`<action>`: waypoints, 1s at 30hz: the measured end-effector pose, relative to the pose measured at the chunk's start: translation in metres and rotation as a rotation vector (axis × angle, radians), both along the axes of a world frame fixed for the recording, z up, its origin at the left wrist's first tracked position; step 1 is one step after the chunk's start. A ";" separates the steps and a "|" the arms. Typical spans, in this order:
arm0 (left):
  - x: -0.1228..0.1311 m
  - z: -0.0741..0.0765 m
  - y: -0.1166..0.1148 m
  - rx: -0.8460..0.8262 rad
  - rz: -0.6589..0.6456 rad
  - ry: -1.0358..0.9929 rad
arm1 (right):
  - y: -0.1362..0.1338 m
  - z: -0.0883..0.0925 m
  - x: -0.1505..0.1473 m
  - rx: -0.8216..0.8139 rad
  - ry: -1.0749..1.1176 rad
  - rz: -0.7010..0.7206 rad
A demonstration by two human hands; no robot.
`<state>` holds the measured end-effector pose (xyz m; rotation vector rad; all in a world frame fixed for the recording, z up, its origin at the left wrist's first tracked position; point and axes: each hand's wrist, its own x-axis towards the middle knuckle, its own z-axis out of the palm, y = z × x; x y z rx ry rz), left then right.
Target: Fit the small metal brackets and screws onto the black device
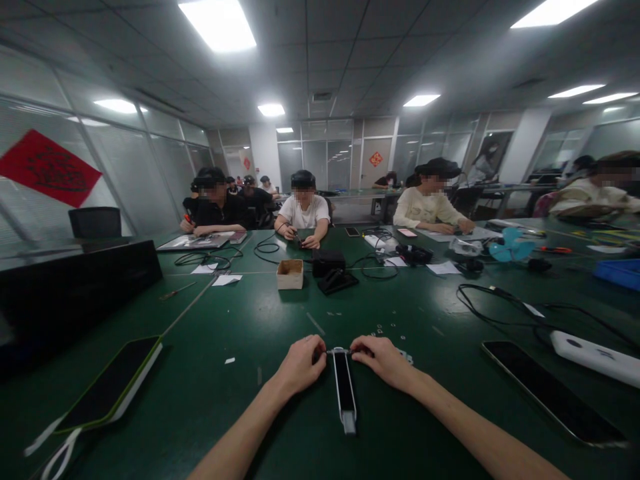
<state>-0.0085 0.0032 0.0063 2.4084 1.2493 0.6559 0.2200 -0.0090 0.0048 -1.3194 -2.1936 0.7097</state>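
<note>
You have a single view, worn on your head. It faces forward and a little down along the green desk (240,320), wide enough to take in the ceiling (340,40) and the seated people (303,212) at the far side. Your left hand (300,365) and right hand (383,360) lie close, low and central, with your forearms entering from the bottom edge.

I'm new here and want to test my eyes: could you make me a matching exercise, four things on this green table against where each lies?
Things:
1 cardboard box
2 blue tray
3 slim black device
4 green-edged tablet

Places:
A at the fingertips of left hand and right hand
B far right edge of the table
C near left
D middle, beyond the hands

Pairs: 1-D, 2-B, 3-A, 4-C
</note>
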 end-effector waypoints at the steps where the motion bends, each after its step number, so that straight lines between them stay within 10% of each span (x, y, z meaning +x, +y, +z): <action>1: 0.000 0.000 0.000 -0.003 0.002 0.000 | -0.001 0.001 -0.001 -0.001 0.003 -0.010; 30: 0.000 -0.002 0.000 0.018 -0.012 0.001 | 0.002 -0.006 -0.005 0.026 0.082 -0.030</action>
